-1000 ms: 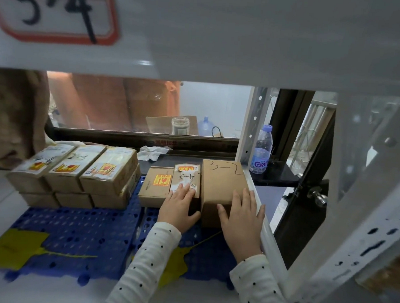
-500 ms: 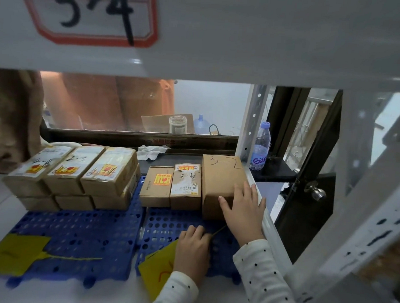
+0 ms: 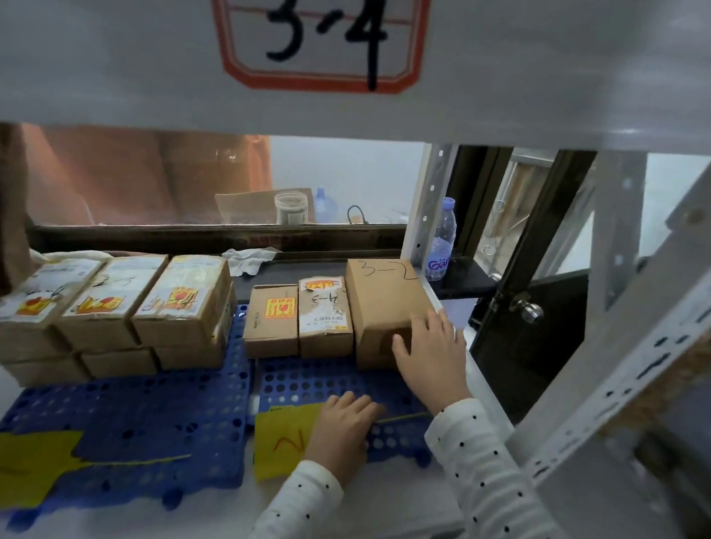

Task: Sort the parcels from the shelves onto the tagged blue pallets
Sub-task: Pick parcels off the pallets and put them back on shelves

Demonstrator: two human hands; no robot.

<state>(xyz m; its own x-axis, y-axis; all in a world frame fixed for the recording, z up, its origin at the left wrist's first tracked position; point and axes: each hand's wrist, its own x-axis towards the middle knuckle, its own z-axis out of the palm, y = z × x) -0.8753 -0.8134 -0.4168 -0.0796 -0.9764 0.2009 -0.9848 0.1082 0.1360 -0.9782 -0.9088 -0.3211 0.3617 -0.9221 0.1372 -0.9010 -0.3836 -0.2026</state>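
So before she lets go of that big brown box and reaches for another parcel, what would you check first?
1. Box marked 3-2 sits flat on the right blue pallet: ok.
2. It stands tight beside the neighbouring parcel marked 4-3, in one row: ok.
3. Right hand steadies its near corner, fingers spread: ok.
4. Left hand rests on the yellow tag at the pallet's front edge, so part of the tag is covered: cannot tell what it reads in full.
5. Box marking agrees with the pallet tag: cannot tell.
6. Free room left on this pallet in front of the row: ok.
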